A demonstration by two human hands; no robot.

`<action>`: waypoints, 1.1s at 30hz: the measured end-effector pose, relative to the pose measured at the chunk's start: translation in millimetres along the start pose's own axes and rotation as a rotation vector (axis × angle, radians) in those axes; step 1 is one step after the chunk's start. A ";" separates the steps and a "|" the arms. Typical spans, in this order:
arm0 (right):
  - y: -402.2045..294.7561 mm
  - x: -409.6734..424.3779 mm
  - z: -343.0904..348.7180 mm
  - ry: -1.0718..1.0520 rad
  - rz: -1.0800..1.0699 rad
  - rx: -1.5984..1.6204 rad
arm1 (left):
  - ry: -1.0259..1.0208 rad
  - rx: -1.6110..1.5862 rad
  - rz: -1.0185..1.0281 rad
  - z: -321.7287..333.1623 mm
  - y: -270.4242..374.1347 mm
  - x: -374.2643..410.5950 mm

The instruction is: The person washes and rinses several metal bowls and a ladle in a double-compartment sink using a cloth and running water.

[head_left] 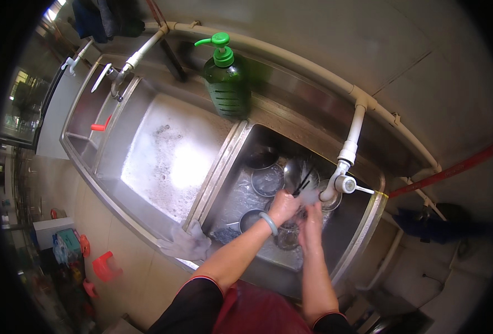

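Under the white tap (330,190), my left hand (285,206) is closed on a bundle of thin dark utensils (304,183), perhaps chopsticks. My right hand (311,221) is raised close beside it in the running water; spray blurs its fingers, so whether it grips anything is unclear. Below both hands, several round metal bowls (267,180) and a crumpled blue-grey cloth or scourer (225,235) lie in the right basin of a steel sink (219,183). A bracelet circles my left wrist.
Foamy water (167,146) covers the left basin's bottom. A green pump bottle (228,89) stands behind the divider, and a pale wet glove or cloth (188,242) hangs over the front rim. Another tap (117,83) is at the left. Red plastic stools (106,267) stand on the floor.
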State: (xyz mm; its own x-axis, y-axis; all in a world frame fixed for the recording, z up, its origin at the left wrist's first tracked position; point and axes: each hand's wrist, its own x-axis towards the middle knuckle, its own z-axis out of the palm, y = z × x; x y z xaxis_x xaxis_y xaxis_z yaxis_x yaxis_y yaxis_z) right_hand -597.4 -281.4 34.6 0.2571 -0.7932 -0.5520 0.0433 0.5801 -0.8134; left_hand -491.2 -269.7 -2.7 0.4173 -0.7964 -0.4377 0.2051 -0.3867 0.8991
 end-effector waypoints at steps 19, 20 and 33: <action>36.9 3.6 -53.7 0.151 0.325 0.091 | 0.522 0.536 0.120 -59.6 -23.7 -21.0; 28.7 4.3 -48.5 0.162 0.302 0.111 | 0.431 0.440 0.006 -60.1 -36.2 -10.6; -25.8 -35.3 -60.4 0.232 -0.079 -0.198 | -0.263 -0.650 -0.634 -27.9 -41.7 -22.0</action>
State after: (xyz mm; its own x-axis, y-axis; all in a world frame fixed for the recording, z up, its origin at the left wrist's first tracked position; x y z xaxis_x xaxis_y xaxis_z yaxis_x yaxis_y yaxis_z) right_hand -665.9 -279.5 63.9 0.0323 -0.8689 -0.4940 -0.1400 0.4855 -0.8630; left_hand -484.3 -223.1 -30.6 -0.1381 -0.6361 -0.7591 0.8118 -0.5118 0.2812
